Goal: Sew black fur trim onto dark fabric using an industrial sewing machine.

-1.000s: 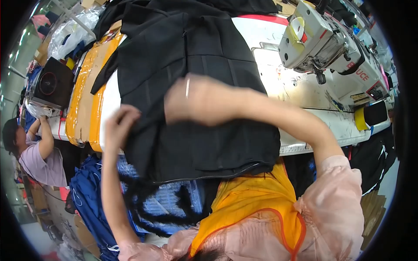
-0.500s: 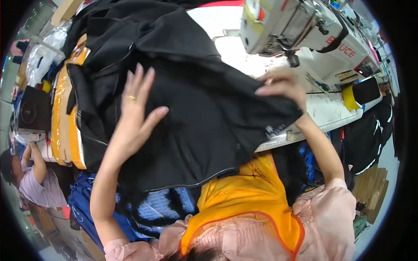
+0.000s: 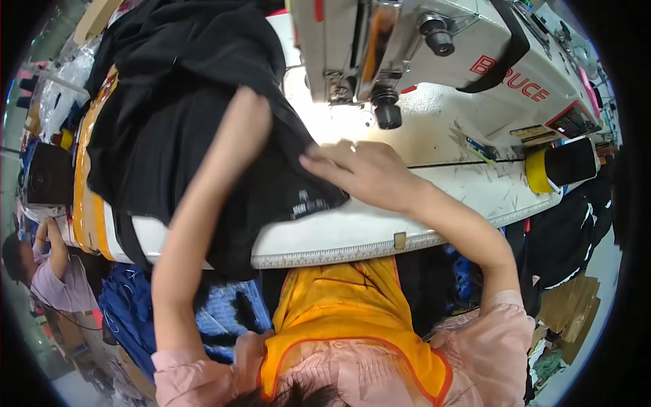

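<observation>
A black garment (image 3: 156, 136), apparently of smooth cloth, lies bunched over the left part of the white sewing table (image 3: 319, 241), with small white print near its lower right corner. My left hand (image 3: 247, 117) is on the cloth, bent over at the wrist; it is smeared by motion and its fingers are hidden. At the garment's right edge, my right hand (image 3: 366, 169), with a ring on one finger, has thumb and fingers closed on the cloth. The sewing machine head (image 3: 400, 54) stands just beyond my right hand, its needle area lit.
Thread snips (image 3: 480, 150) lie on the table's right side, near a black pad with a yellow band (image 3: 539, 168). A ruler strip runs along the front edge. Taped cartons (image 3: 88, 217) and a black box (image 3: 49, 173) stand left. Another person (image 3: 64, 275) works at far left.
The garment has been drawn leftward and up off my lap, baring the table's front edge. My right hand has moved left with its edge; my left hand has moved up and turned over.
</observation>
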`<state>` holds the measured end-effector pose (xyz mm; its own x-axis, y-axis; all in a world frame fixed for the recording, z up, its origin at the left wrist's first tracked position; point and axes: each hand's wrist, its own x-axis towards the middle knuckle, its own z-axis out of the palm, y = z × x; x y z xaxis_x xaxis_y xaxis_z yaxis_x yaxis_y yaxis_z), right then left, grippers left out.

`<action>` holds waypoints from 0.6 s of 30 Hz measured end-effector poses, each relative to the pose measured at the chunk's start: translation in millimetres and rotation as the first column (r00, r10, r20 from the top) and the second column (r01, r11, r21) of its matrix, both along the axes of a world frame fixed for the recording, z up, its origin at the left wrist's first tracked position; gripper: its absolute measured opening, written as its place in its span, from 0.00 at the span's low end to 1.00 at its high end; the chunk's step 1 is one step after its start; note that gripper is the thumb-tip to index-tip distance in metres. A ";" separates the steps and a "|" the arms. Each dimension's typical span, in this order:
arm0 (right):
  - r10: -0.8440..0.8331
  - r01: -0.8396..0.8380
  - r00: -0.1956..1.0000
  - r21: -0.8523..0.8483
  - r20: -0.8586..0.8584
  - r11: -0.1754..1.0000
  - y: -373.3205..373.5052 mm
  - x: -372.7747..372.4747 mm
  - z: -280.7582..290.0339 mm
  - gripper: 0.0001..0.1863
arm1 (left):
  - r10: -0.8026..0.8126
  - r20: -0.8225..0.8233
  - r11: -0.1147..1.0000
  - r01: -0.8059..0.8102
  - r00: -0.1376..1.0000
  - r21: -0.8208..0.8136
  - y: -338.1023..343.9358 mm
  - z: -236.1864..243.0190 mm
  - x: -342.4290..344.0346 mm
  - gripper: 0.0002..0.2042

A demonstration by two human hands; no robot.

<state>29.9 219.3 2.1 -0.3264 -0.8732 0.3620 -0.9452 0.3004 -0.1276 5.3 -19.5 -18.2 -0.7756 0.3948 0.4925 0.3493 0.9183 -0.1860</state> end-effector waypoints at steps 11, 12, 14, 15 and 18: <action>-0.228 0.243 0.965 0.108 -0.131 0.964 11.5 -24.7 -6.3 0.20 | 0.062 0.517 0.951 -0.208 0.854 0.230 -35.1 -7.8 -94.0 0.30; -0.251 0.271 0.956 0.127 -0.153 0.954 12.4 -25.8 -7.8 0.20 | 0.014 0.531 0.946 -0.184 0.847 0.267 -26.1 -2.5 -95.6 0.30; -0.178 0.185 0.971 0.035 -0.159 0.982 13.7 -26.6 -4.0 0.21 | -0.108 0.449 0.938 -0.060 0.887 0.343 -25.6 3.9 -87.8 0.29; -0.160 0.168 0.975 0.040 -0.157 0.985 17.4 -24.8 -2.5 0.21 | -0.158 0.586 0.938 -0.066 0.794 0.341 -23.2 18.8 -79.2 0.29; -0.023 0.033 0.983 0.055 -0.180 0.998 22.6 -12.1 -5.2 0.25 | -0.274 0.398 0.807 -0.016 0.876 0.591 -34.1 22.9 -6.0 0.29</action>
<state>17.8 241.9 -3.1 -0.2855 -0.8857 0.3661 -0.9423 0.3291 0.0614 -0.7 -53.7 4.7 -0.9232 0.2731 0.2705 0.3811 0.7425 0.5508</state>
